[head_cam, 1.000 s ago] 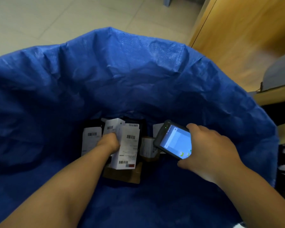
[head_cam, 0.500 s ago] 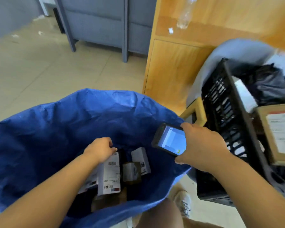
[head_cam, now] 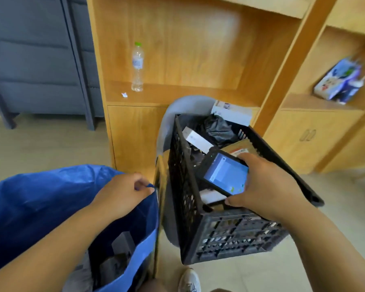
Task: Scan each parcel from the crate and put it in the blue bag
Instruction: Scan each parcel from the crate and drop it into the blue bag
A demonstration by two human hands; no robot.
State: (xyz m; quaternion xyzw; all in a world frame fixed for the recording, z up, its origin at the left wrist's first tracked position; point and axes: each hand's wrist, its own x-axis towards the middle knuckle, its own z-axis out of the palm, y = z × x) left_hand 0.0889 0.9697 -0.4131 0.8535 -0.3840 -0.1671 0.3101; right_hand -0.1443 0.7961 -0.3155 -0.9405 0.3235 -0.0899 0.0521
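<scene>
left hand [head_cam: 120, 194]: blue bag [head_cam: 40, 197] rim is pinched, near left | right hand [head_cam: 268, 186]: scanner [head_cam: 226, 175] is gripped over crate [head_cam: 230, 234] | parcels [head_cam: 197, 139]: are held inside crate, right of bag

- Floor [head_cam: 40, 144]: the blue bag [head_cam: 40, 199] stands near left; a white shoe [head_cam: 189, 280] near middle.
- Far shelf [head_cam: 177, 94]: a bottle [head_cam: 137, 66] stands upright, a white scrap [head_cam: 124, 94] just left of it.
- Right shelf [head_cam: 299, 102]: bright boxes [head_cam: 339, 81] lean there.
</scene>
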